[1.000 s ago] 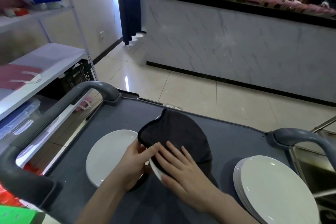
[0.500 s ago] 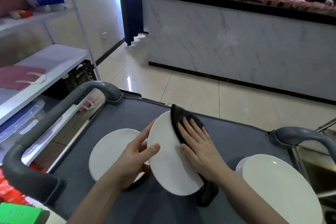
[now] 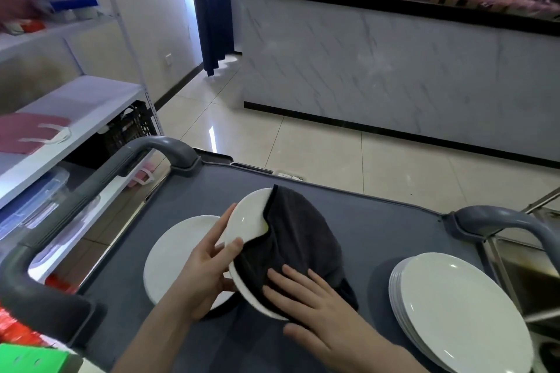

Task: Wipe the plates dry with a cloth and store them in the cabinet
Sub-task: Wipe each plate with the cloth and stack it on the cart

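The left hand point(image 3: 206, 269) is gripping the held plate point(image 3: 248, 221) at its left rim, with the thumb lying on the white face and the fingers curling round behind. The plate is being kept tilted on edge over the middle of the grey cart point(image 3: 394, 230); whether its lower rim is touching the cart deck cannot be told. The right hand point(image 3: 321, 312) is pressing flat, fingers straight and spread, on the dark cloth point(image 3: 303, 236), gripping nothing. The cloth is covering the right and lower part of the plate's face and is hanging down past the rim toward the cart deck. A single plate point(image 3: 175, 254) is lying flat on the cart's left part, partly hidden behind the left hand. A stack of plates point(image 3: 460, 312) is sitting at the cart's right end, near the right handle point(image 3: 500, 218). A shelf rack point(image 3: 91, 106) is standing off the cart's left side, and a marble-fronted counter point(image 3: 394, 70) is standing beyond the cart's far edge.
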Tool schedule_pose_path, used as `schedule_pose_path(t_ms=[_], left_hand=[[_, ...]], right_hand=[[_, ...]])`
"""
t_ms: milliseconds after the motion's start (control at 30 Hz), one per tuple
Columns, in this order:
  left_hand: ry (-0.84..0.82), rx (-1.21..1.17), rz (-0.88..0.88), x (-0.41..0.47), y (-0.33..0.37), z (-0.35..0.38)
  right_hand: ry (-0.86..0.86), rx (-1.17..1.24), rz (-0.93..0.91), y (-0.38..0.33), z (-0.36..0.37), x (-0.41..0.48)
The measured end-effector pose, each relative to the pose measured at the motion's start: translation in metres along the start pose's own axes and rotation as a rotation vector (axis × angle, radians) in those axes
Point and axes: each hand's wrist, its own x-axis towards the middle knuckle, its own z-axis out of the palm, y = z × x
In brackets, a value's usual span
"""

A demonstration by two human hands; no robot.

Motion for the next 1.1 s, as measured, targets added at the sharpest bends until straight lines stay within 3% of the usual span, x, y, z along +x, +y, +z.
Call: schedule_pose_path(t_ms=[167,333,500,733,833,900,1100], left_hand=[[-0.018,0.068,-0.001,-0.004,0.006,0.002],[-0.098,0.108,-0.014,-0.003,0.008,0.01],[-0.112,0.064,-0.047,-0.001,0.002,0.015],[0.008,0.009,-0.007,0.002,0.002,-0.003],[0.029,0.045,0.004,0.001,0.008,-0.007],[0.022,0.074,0.006,0.0,0.01,-0.007],[-0.017,0.115,0.005,0.0,0.015,0.001]], right_hand=[[0.037,-0.062,0.11,0.038,0.001,-0.016],[0.137,-0.039,0.278,0.057,-0.026,0.023],[0.161,-0.007,0.15,0.02,-0.03,0.053],[0.007,0.047,-0.049,-0.011,-0.003,0.023],[0.022,-0.126,-0.093,-0.001,0.01,0.0],[0.025,-0.223,-0.045,0.01,0.012,-0.013],[0.119,-0.081,0.163,0.051,-0.004,-0.007]])
